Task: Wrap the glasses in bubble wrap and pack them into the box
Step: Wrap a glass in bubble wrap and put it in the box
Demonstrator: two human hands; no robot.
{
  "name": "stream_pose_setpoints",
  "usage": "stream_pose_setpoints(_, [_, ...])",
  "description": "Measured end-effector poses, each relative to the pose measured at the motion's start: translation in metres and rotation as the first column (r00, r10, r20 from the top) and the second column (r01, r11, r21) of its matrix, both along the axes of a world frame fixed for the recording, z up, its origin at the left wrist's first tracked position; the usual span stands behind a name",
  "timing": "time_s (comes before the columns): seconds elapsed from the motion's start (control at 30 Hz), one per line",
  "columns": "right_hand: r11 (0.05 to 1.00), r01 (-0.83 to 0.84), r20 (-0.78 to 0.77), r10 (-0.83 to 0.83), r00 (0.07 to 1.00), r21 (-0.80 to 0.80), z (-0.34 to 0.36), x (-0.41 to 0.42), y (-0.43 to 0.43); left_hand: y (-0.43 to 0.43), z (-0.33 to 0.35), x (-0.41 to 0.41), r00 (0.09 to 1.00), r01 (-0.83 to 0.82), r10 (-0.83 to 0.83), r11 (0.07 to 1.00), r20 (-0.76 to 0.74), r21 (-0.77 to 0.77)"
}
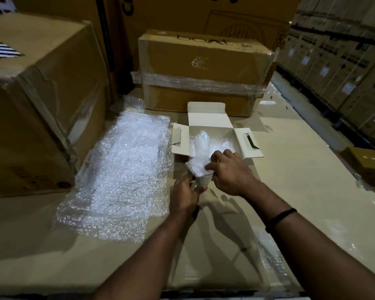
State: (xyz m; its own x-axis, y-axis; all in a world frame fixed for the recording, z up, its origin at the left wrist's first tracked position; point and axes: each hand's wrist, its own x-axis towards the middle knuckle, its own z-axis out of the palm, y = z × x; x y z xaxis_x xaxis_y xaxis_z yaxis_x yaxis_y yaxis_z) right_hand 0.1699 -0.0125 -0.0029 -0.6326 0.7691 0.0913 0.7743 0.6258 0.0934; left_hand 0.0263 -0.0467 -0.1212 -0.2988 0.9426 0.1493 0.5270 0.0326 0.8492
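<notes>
A small white box (210, 121) stands open on the cardboard surface, its flaps spread, with wrapped bubble-wrap bundles (201, 140) inside. Just in front of it my left hand (185, 197) grips the lower part of a clear glass (202, 181). My right hand (230, 173) pinches a piece of bubble wrap (196, 166) at the mouth of that glass. A stack of flat bubble wrap sheets (121, 176) lies to the left of my hands.
A large taped carton (37, 100) stands at the left. A shrink-wrapped brown carton (204, 70) stands behind the white box. Stacked cartons (342, 66) line the right side, and a small brown box (366, 162) sits by the right edge.
</notes>
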Motion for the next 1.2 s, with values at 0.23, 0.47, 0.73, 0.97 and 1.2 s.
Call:
stream_pose_setpoints(0.23, [0.997,-0.065,0.151,0.072,0.986,-0.05,0.003,-0.001,0.006,-0.001,0.004,0.002,1.0,0.0,-0.001,1.0,0.022,0.013])
stream_pose_setpoints(0.47, [0.987,-0.025,0.085,0.039,0.996,-0.159,0.018,-0.011,0.016,-0.001,0.003,0.002,0.999,0.022,-0.023,0.999,0.022,0.038])
stream_pose_setpoints(0.73, [0.989,-0.15,0.03,0.15,0.988,0.003,0.006,-0.015,0.013,0.002,-0.001,-0.001,1.0,0.018,-0.017,0.999,-0.026,0.034])
stream_pose_setpoints(0.97, [0.992,-0.105,0.111,0.112,0.987,-0.07,0.005,-0.013,0.01,0.002,0.0,-0.001,0.999,0.035,-0.035,0.998,0.007,0.058])
stream_pose_setpoints(1.2, [0.99,-0.068,0.176,0.089,0.98,-0.124,0.016,-0.023,0.014,-0.002,0.0,-0.001,0.998,0.061,-0.063,0.992,0.017,0.108])
